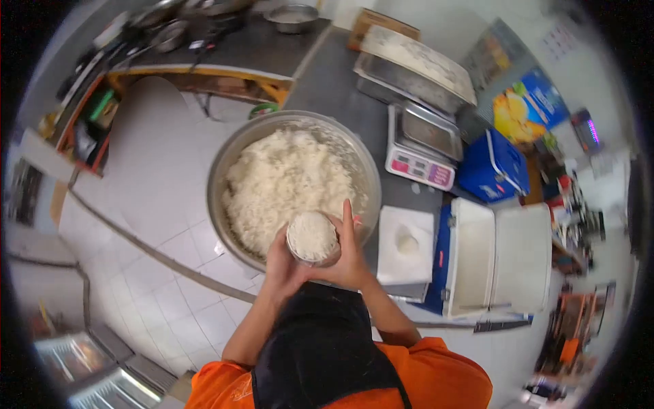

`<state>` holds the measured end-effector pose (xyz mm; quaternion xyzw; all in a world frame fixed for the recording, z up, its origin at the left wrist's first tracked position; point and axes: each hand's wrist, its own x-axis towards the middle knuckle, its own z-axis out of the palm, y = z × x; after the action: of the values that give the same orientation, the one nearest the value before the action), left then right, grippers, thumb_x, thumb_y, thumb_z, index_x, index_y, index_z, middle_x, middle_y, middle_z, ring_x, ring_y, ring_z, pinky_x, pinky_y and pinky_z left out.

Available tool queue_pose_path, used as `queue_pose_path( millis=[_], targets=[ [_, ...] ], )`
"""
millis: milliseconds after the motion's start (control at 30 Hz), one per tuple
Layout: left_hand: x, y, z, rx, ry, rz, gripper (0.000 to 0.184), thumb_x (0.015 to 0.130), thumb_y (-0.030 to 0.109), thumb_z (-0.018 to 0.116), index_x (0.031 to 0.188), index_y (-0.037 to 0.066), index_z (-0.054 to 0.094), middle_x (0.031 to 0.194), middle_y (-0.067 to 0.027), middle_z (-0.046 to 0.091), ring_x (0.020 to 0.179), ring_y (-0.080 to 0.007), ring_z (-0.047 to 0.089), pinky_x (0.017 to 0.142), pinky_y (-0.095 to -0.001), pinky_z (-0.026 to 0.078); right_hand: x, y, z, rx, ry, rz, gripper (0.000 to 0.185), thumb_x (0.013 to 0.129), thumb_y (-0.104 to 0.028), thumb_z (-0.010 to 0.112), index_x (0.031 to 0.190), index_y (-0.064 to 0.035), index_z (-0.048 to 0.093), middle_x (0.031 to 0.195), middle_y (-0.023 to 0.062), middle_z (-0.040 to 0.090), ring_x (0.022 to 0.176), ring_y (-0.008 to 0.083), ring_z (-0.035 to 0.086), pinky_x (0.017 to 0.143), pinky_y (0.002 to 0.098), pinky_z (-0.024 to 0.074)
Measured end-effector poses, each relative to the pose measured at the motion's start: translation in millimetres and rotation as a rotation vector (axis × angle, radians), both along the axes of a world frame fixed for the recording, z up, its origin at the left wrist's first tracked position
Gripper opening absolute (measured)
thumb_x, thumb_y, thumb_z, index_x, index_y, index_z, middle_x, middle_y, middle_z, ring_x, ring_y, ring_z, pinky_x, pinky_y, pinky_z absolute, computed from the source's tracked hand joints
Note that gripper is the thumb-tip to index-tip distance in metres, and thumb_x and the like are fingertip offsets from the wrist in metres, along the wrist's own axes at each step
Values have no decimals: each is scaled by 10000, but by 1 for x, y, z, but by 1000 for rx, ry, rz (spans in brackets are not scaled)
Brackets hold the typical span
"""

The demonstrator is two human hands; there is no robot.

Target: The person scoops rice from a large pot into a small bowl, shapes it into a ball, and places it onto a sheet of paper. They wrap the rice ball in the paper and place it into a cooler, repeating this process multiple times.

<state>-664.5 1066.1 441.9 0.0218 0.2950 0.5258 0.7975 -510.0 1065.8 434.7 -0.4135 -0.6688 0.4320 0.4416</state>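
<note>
Both hands, left hand (277,262) and right hand (349,264), close their grip around a rice-filled cup (312,235), at five o'clock over the rice basin (216,180). Scale (419,167), two o'clock: panel lettering illegible. Grey bench (334,75), twelve o'clock; pale tiled floor (174,293), eight o'clock.

Illumination is bright and fairly even at centre; no source can be located. The rice (279,180) reads pale, its grain softened by slight blur. The steel basin's (372,170) rim carries dull reflections. The white paper (392,262) approaches overexposure, while the black apron (317,351) loses fold detail. White glare streaks the glass cabinet (112,392) at lower left. A smooth blurred patch covers part of the upper left. Wide-angle distortion bends the outer lines; right-hand shelving (571,334) smears, and the corners darken to black.
</note>
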Motion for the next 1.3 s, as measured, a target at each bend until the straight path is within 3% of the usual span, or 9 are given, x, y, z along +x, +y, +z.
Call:
queue_pose_path(
  millis=[100,333,533,800,900,967,1067,1133,1300],
  targets=[
    [29,-21,-25,32,8,-259,500,1036,458,378,1345,79,483,1283,-84,583,1131,-222,591,1017,-405,451,17,-49,-19,-53,-13,-361,1405,563,-217,966,1506,33,-46,1338,249,502,1262,320,513,1067,419,403],
    [34,-81,-65,-139,263,-655,504,981,357,536,1346,24,434,1338,-148,531,1187,-287,539,994,-413,451,97,-109,-108,-189,-91,-728,1415,556,-135,958,1499,13,-87,1269,187,545,1166,282,572,1037,393,433],
    [66,-107,-109,316,823,-723,340,947,153,634,1238,28,511,1135,-111,613,1104,-197,584,901,-323,488,112,-62,-240,-179,-372,-629,1335,552,-200,958,1481,45,31,1310,183,553,1223,318,541,1062,386,403],
    [165,-113,-190,23,813,-580,279,915,134,658,1159,35,565,1034,-48,628,949,-124,590,765,-272,484,174,-69,-223,-138,-367,-351,1265,575,-353,940,1482,50,155,1403,225,470,1336,375,422,1115,430,341],
    [192,-102,-187,43,1049,-782,275,919,158,650,1143,12,583,1036,-72,648,957,-147,613,805,-291,494,249,-89,-189,-225,-98,-384,616,741,-258,853,1233,-12,576,1152,149,654,1046,303,638,882,357,506],
    [200,-115,-216,208,1229,-649,290,925,177,638,1140,-12,591,1039,-104,669,983,-181,635,858,-310,497,309,-96,-169,-572,-114,-376,240,870,-204,693,986,6,681,994,161,700,923,343,666,846,447,520],
    [216,-112,-204,221,1263,-758,310,932,192,629,1148,-25,584,1052,-133,679,1005,-211,652,896,-328,496,373,-100,-206,-315,-363,-372,155,881,-135,601,915,-22,701,979,172,695,940,383,640,816,428,523],
    [226,-108,-200,217,1251,-793,306,932,190,626,1146,-24,586,1054,-137,681,997,-218,657,897,-335,498,389,-90,-213,-189,-713,-237,119,810,-147,673,861,-41,692,1012,139,656,1049,338,594,832,435,512],
    [259,-92,-205,382,1305,-703,312,917,187,635,1144,-23,591,1053,-163,682,970,-262,672,903,-348,499,403,-51,-207,-255,-894,157,248,706,-175,798,910,-77,696,996,87,592,1054,269,555,910,390,470]
  ],
)
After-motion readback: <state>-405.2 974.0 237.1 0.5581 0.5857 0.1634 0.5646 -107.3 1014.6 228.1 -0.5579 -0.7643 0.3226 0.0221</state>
